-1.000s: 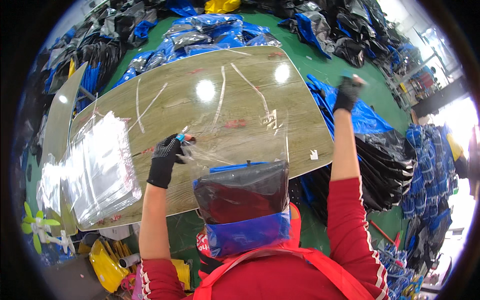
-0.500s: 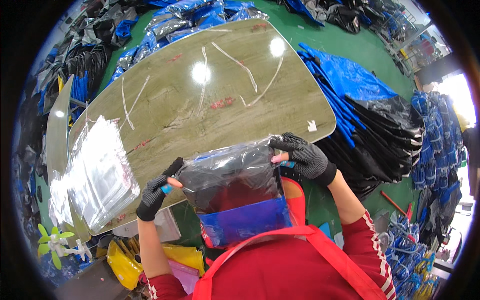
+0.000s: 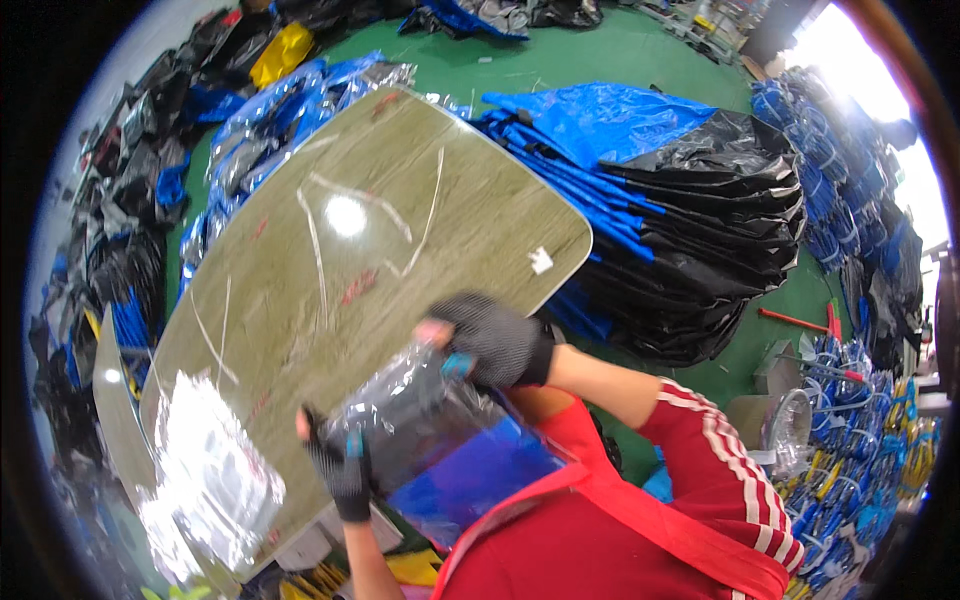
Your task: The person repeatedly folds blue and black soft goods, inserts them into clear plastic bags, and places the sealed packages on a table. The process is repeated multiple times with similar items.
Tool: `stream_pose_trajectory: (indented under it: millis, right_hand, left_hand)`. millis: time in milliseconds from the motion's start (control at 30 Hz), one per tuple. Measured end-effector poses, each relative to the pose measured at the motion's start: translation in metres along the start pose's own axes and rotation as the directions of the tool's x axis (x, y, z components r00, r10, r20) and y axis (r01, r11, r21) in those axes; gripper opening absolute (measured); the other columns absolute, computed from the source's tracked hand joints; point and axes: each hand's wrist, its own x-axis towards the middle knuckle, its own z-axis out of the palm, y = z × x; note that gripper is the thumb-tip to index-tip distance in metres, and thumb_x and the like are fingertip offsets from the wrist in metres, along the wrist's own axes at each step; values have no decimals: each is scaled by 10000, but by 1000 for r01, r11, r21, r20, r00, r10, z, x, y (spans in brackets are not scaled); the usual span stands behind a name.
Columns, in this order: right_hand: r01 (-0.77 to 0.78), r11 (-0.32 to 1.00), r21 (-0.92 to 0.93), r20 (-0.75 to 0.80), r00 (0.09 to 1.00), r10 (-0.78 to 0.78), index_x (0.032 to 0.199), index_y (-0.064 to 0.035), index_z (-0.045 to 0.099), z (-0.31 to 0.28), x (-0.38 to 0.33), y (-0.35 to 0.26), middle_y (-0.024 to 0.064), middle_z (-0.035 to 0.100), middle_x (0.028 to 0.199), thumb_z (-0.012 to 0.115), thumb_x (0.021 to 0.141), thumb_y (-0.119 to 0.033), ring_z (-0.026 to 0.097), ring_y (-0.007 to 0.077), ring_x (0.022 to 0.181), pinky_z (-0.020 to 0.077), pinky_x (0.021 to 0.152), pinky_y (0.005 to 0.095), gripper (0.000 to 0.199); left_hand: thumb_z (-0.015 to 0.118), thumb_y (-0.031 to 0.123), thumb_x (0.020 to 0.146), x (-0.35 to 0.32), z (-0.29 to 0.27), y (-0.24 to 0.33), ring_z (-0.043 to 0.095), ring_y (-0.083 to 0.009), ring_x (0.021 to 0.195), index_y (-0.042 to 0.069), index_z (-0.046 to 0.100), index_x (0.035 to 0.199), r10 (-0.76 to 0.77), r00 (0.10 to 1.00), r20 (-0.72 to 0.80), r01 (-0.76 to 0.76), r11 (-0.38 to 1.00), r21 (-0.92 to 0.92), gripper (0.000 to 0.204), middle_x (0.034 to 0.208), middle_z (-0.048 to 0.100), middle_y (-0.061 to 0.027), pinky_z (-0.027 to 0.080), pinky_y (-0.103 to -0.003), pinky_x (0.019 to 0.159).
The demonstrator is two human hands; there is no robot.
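Observation:
A clear plastic bag holding a folded black and blue item (image 3: 440, 440) is pressed against my chest, just off the near edge of the wooden table (image 3: 400, 250). My left hand (image 3: 340, 465), in a black fingerless glove, grips the bag's lower left edge. On the bag's top right corner sits my gloved right hand (image 3: 490, 340), closed over it. Both forearms reach in from below, the right one in a red sleeve with white stripes.
A stack of clear plastic bags (image 3: 205, 480) lies on the table's near left end. Strips of clear tape streak the tabletop. Piles of black and blue folded goods (image 3: 690, 210) cover the green floor to the right. More packed bundles (image 3: 250, 130) lie beyond the table.
My right arm came down from reaching far right and took hold of the bag. Both hands now hold the bag closer to my chest, and my view has tilted rightwards.

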Motion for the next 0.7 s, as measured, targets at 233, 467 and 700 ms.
stream_pose_trajectory:
  millis: [233, 467, 700]
  right_hand:
    - [-539, -5, -842, -416, 645, 641, 1194, -150, 636, -193, -95, 287, 144, 581, 1285, 461, 914, -346, 533, 347, 1180, 396, 997, 484, 384]
    - [-564, 634, -529, -734, 679, -9, 1079, -97, 618, -310, 12, 190, 138, 697, 918, 618, 820, -100, 665, 343, 829, 533, 681, 403, 258]
    - [-534, 513, -672, -399, 845, 355, 1333, -134, 462, -331, -49, 137, 141, 507, 1349, 677, 791, -424, 532, 326, 1180, 448, 955, 462, 651]
  left_hand:
    - [665, 350, 856, -23, -46, -22, 595, -152, 737, 50, 651, 1101, -562, 755, 337, 632, 761, -145, 388, 937, 651, -17, 463, -268, 611]
    - [515, 419, 960, 216, -20, -13, 601, -207, 1040, 96, 575, 1218, -359, 880, 312, 471, 566, -677, 418, 1174, 615, -104, 485, -357, 914]
    - [450, 222, 1009, 213, 57, 9, 603, -268, 1034, -76, 514, 1205, -260, 807, 531, 499, 781, -376, 363, 1138, 620, -195, 477, -356, 945]
